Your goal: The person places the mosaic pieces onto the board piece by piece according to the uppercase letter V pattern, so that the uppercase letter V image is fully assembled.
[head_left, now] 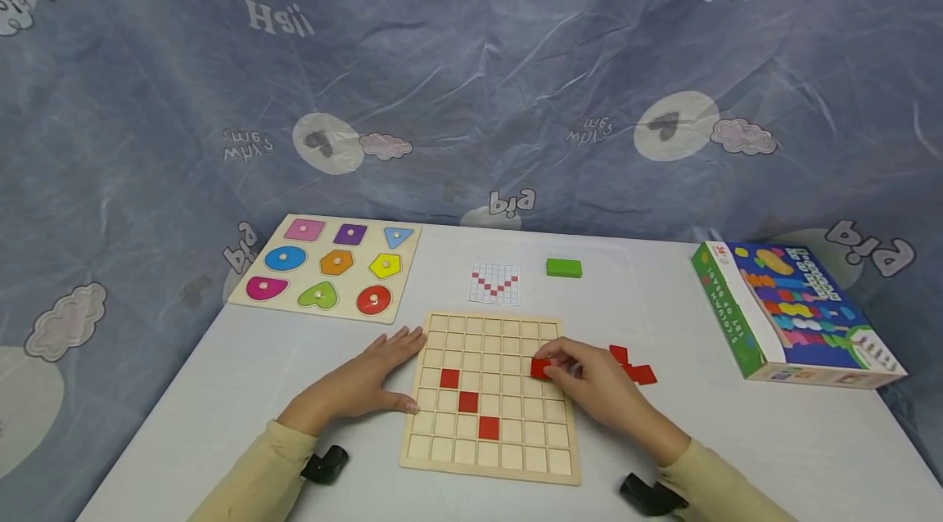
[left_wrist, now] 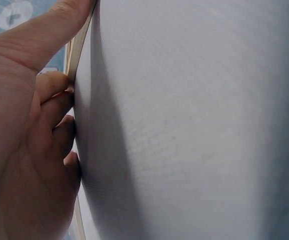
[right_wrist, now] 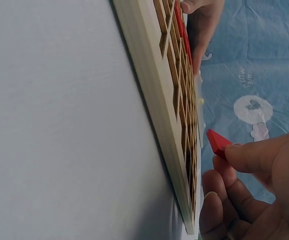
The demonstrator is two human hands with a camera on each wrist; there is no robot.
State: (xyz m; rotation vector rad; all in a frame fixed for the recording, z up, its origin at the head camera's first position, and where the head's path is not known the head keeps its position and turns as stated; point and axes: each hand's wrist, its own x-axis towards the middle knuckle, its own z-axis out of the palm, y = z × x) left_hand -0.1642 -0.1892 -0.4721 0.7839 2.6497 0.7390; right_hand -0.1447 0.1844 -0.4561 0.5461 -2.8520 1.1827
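A light wooden grid board (head_left: 489, 473) lies on the white table, with three red square tiles set in its cells on a diagonal; one of them is the lowest tile (head_left: 489, 428). Above the board's right side my right hand (head_left: 598, 381) pinches another red tile (right_wrist: 217, 143) between thumb and fingertips. My left hand (head_left: 366, 377) rests along the board's left edge, thumb and fingers spread and touching the frame. Several loose red tiles (head_left: 642, 375) lie right of the board, partly hidden behind the right hand. A small pattern card (head_left: 494, 284) with a red V of squares lies behind the board.
A shape puzzle board (head_left: 346, 248) with knobbed pieces lies at the back left. Behind the grid board is a green block (head_left: 563, 268). A colourful game box (head_left: 799, 313) sits at the right edge of the table. Patterned blue cloth (head_left: 471, 96) hangs behind.
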